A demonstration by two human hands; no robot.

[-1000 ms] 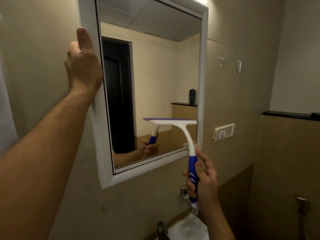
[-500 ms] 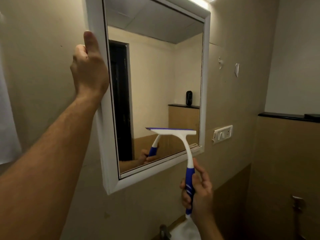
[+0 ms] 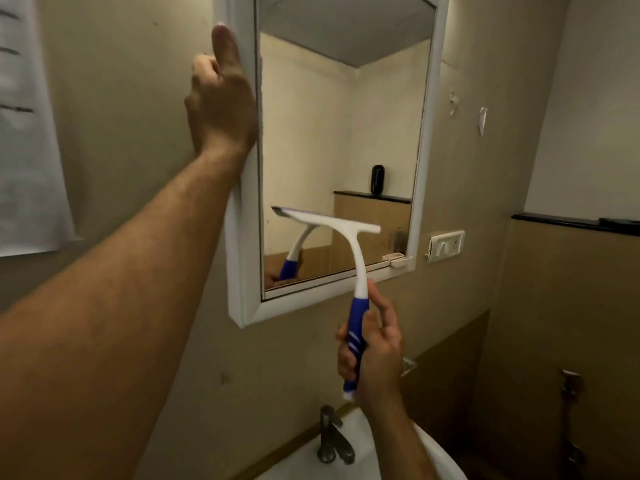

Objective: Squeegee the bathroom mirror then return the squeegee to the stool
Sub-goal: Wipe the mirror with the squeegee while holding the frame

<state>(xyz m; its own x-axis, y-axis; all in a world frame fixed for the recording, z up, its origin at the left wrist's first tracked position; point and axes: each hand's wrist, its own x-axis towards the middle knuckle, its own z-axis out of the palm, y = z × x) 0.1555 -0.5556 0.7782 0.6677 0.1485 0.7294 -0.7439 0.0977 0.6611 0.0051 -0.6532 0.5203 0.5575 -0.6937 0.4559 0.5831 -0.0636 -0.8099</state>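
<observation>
Bottom centre of the frame there's a white sink [image 3: 298, 462] with a grey tap [image 3: 332, 441]. Just above it the right hand [image 3: 375, 348] is wrapped tight around the blue grip of the squeegee [image 3: 346, 237], whose white blade sits on the lower part of the mirror [image 3: 343, 133]. The left hand [image 3: 221, 98] clasps the mirror's white frame at upper centre, thumb up. A switch plate [image 3: 446, 244] is on the wall at right. No readable writing anywhere.
</observation>
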